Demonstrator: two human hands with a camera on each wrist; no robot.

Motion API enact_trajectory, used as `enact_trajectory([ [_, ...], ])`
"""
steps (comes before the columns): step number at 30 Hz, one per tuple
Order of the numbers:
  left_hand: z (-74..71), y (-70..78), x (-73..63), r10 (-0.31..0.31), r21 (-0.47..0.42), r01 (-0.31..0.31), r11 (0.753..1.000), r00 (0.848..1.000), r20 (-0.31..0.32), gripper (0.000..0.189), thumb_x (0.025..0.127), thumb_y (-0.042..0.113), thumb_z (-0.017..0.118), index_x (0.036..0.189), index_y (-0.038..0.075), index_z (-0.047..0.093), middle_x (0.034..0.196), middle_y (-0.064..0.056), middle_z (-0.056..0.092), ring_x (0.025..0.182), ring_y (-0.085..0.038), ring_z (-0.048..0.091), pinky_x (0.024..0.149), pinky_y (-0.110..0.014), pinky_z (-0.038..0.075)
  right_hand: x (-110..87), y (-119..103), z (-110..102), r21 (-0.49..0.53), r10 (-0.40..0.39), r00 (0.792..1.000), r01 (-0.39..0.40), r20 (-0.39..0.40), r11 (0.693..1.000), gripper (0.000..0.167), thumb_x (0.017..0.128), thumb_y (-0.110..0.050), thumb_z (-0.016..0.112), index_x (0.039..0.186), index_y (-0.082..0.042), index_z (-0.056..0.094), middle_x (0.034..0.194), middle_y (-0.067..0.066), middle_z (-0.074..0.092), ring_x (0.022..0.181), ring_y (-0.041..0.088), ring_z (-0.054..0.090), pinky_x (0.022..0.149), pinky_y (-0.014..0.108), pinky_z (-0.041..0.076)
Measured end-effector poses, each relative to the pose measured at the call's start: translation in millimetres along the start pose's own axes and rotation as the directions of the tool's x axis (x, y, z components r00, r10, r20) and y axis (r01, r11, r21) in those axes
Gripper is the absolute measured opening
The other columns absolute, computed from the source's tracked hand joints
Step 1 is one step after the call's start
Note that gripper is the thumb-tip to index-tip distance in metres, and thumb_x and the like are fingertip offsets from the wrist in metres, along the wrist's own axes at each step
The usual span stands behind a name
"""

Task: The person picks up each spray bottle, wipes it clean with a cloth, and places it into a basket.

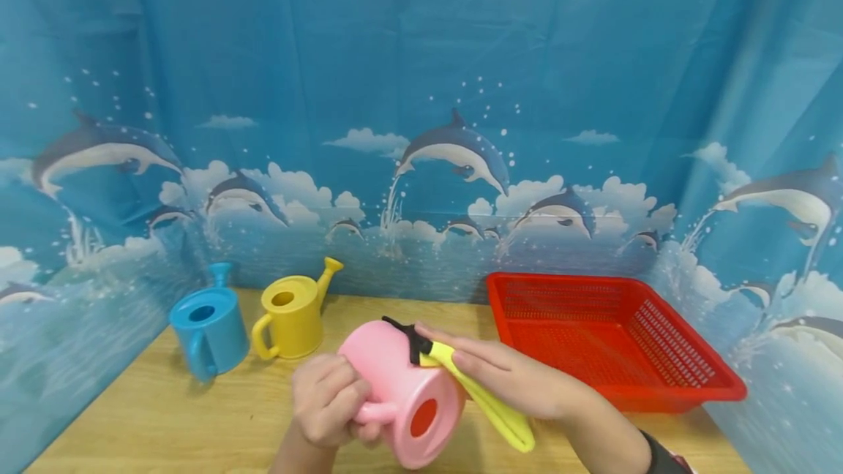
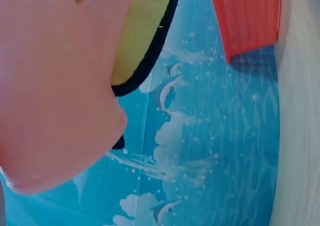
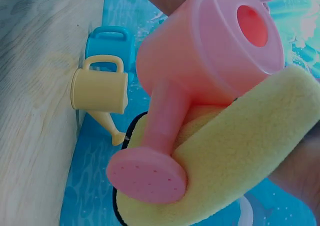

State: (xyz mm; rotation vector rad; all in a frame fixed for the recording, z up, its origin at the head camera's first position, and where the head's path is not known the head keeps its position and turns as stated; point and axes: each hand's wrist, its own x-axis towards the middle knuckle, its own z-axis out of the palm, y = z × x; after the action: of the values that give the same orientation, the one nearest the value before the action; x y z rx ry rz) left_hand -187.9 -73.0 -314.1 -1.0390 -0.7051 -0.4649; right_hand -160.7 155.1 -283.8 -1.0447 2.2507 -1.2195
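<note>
Pink watering can (image 1: 388,360) is at lower centre of the head view, held up and tipped, top face toward lower right. Looks like thin moulded plastic, so probably light, stiff, hard to break; smooth glossy wall likely slick, more so if damp. Best hold: the loop handle (image 1: 377,413), where the left hand (image 1: 332,401) already has its fingers curled round. Spout (image 3: 167,113) would do as a second grip, with the flared perforated rose (image 3: 147,176) as a stop. Right hand (image 1: 503,371) has fingers nearly straight, laid flat over the yellow cloth (image 1: 490,408) and pressing it to the can's side; can't tell if the thumb pinches any of it. Cloth is fuzzy, black-edged, looks soft and floppy, folded about the spout; should add friction. Blue can (image 1: 211,335) and yellow can (image 1: 296,324), same squat-cylinder form, stand upright at centre left. Red basket (image 1: 714,391), right of frame: perforated walls, rolled rim, probably semi-rigid plastic. Tabletop (image 1: 165,423) is pale wood grain; dolphin-print backdrop (image 1: 421,42) is creased sheet.
</note>
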Motion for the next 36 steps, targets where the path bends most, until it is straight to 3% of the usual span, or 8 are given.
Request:
enact_trajectory([
  [9,5.2,7.5,7.7,0.063,0.000,-0.063,0.998,0.992,0.108,0.051,0.100,0.029,0.047,0.053,0.013,0.039,0.046,0.006,0.036,0.041,-0.002,0.028,0.043,-0.011,0.020,13.7,13,0,0.096,-0.015,0.999,0.011,0.036,0.995,0.046,0.106,-0.035,0.031,0.151,-0.027,0.029,0.158,-0.008,0.027,0.147,0.023,0.023,0.114,0.026,0.029],
  [13,5.2,11.2,12.5,0.074,-0.010,-0.074,0.997,0.985,0.156,0.051,0.101,0.029,0.046,0.053,0.013,0.039,0.047,0.007,0.035,0.043,-0.001,0.028,0.044,-0.010,0.020,26.4,17,0,0.123,-0.004,0.999,-0.003,0.054,0.992,0.048,0.105,-0.037,0.031,0.152,-0.026,0.027,0.159,-0.006,0.025,0.147,0.025,0.022,0.114,0.035,0.029],
  [19,5.3,22.3,20.1,0.033,-0.071,-0.019,0.997,0.978,0.205,0.046,0.100,0.026,0.048,0.055,0.015,0.040,0.050,0.009,0.036,0.045,0.001,0.028,0.047,-0.008,0.021,41.3,19,1,0.125,0.036,0.997,-0.045,0.075,0.991,0.049,0.104,-0.041,0.033,0.152,-0.032,0.026,0.159,-0.007,0.023,0.145,0.024,0.027,0.111,0.043,0.031],
  [24,5.6,18.4,17.2,0.000,-0.053,0.008,0.999,0.989,0.150,0.048,0.100,0.026,0.047,0.054,0.013,0.041,0.049,0.007,0.038,0.044,-0.001,0.030,0.046,-0.010,0.022,42.2,18,1,0.138,0.083,0.994,-0.092,0.067,0.986,0.050,0.104,-0.044,0.032,0.152,-0.036,0.021,0.161,-0.005,0.018,0.146,0.027,0.023,0.112,0.050,0.029],
  [28,5.4,9.3,12.4,-0.018,-0.008,0.019,1.000,0.998,0.062,0.050,0.100,0.027,0.047,0.053,0.011,0.039,0.046,0.006,0.033,0.041,-0.002,0.025,0.044,-0.010,0.020,35.9,16,-3,0.146,0.080,0.994,-0.090,0.072,0.985,0.052,0.104,-0.045,0.029,0.153,-0.032,0.020,0.161,-0.002,0.019,0.147,0.026,0.021,0.114,0.050,0.028],
  [31,3.3,3.8,10.7,-0.019,0.007,0.019,1.000,1.000,0.016,0.050,0.099,0.027,0.048,0.053,0.009,0.039,0.045,0.004,0.031,0.041,-0.003,0.022,0.043,-0.011,0.019,28.4,16,-7,0.188,0.089,0.991,-0.106,0.099,0.976,0.052,0.104,-0.044,0.030,0.153,-0.026,0.025,0.147,0.007,0.044,0.110,0.021,0.059,0.087,0.036,0.052],
  [35,-1.2,-2.0,10.1,-0.017,0.022,0.017,1.000,0.999,-0.037,0.050,0.099,0.026,0.050,0.054,0.007,0.040,0.045,0.001,0.032,0.040,-0.006,0.023,0.041,-0.013,0.020,19.4,17,-12,0.167,0.093,0.989,-0.111,0.116,0.980,0.049,0.105,-0.042,0.032,0.144,-0.014,0.040,0.105,0.006,0.062,0.063,0.010,0.059,0.055,0.024,0.051],
  [36,-2.1,-3.3,10.2,-0.010,0.025,0.011,1.000,0.999,-0.053,0.050,0.098,0.026,0.051,0.054,0.006,0.041,0.045,0.001,0.033,0.040,-0.007,0.024,0.041,-0.014,0.020,17.7,18,-13,0.136,0.089,0.989,-0.105,0.116,0.985,0.047,0.105,-0.041,0.032,0.141,-0.013,0.044,0.101,0.005,0.063,0.068,0.009,0.062,0.062,0.025,0.054],
])
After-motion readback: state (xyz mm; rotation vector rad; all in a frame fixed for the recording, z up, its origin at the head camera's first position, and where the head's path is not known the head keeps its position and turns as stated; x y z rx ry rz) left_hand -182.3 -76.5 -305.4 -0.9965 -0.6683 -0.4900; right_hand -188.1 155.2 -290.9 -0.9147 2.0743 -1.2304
